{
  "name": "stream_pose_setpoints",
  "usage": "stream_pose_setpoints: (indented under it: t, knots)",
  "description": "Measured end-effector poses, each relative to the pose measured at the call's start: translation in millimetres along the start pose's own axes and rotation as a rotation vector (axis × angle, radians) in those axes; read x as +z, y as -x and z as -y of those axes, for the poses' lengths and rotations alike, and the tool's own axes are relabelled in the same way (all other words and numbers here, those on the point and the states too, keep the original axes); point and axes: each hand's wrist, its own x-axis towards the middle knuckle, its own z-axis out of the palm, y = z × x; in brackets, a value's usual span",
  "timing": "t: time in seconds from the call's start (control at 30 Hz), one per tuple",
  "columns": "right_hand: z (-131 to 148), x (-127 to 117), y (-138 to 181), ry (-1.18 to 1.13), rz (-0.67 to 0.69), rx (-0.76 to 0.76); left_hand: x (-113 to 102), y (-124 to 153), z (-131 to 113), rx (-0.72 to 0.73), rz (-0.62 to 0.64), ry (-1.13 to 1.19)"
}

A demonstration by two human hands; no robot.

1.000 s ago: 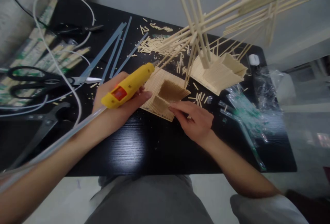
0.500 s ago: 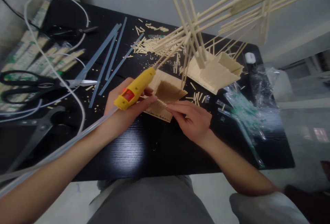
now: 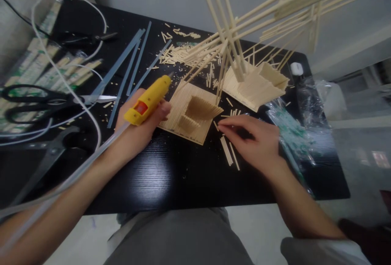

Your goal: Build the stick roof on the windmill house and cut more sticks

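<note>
My left hand (image 3: 137, 124) is closed around a yellow hot glue gun (image 3: 148, 100), its nozzle pointing away from me to the upper right. Just right of that hand lies a model panel of glued wooden sticks (image 3: 174, 112), with a stepped, box-like stick wall (image 3: 200, 108) rising from it. My right hand (image 3: 255, 141) is beside the panel's right edge, thumb and forefinger pinched at a short wooden stick (image 3: 216, 126). Below those fingertips, several loose cut sticks (image 3: 226, 151) rest on the black table (image 3: 189, 183).
A tall stick frame (image 3: 227, 39) and a second stick structure (image 3: 256, 86) stand behind. Blue-tinted glue sticks (image 3: 122, 61), scissors (image 3: 39, 102), a white cable (image 3: 65, 82) and bundled sticks (image 3: 33, 69) occupy the left. Plastic wrapping (image 3: 290, 130) lies right; stick offcuts (image 3: 177, 53) lie at the back.
My right hand has moved right, off the panel to the loose sticks. My left hand has drawn back left with the glue gun, uncovering more of the panel.
</note>
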Motion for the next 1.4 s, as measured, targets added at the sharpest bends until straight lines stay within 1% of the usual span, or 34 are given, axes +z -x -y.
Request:
stream_pose_setpoints:
  t: [0.07,0.13,0.2,0.27,0.4,0.57,0.63,0.7,0.77,0.87,1.03,1.17,1.3,1.4]
  knots:
    - [-8,-16,4,0.002,0.248,0.026,-5,-3,-1,-0.038,0.002,0.025]
    - [-15,-28,11,0.039,0.446,0.029,-7,-7,-1,-0.085,0.02,0.049]
    - [-20,-34,20,0.074,0.569,0.065,-9,-9,1,-0.126,0.051,0.062]
    - [-23,-36,29,0.106,0.628,0.099,-10,-11,4,-0.143,0.058,0.052]
    - [-24,-33,40,0.134,0.626,0.119,-15,-15,8,-0.136,0.068,0.026]
    - [-23,-29,40,0.123,0.593,0.123,-20,-17,11,-0.04,0.129,-0.068]
    - [-21,-28,39,0.124,0.589,0.125,-20,-17,16,-0.007,0.112,-0.088]
    - [-20,-27,38,0.128,0.582,0.126,-19,-18,22,0.051,0.11,-0.114]
    - [-18,-26,36,0.128,0.588,0.131,-18,-20,28,0.144,0.126,-0.193]
    - [-15,-25,34,0.129,0.618,0.168,-18,-23,33,0.213,0.102,-0.262]
    - [-5,-30,30,0.096,0.667,0.295,-20,-26,33,0.336,0.039,-0.413]
    - [0,-32,30,0.043,0.724,0.341,-19,-25,31,0.438,0.035,-0.493]
    - [-1,-26,33,0.09,0.724,0.361,-20,-23,32,0.477,0.026,-0.563]
    - [0,-20,33,0.152,0.714,0.424,-22,-23,33,0.467,-0.005,-0.614]
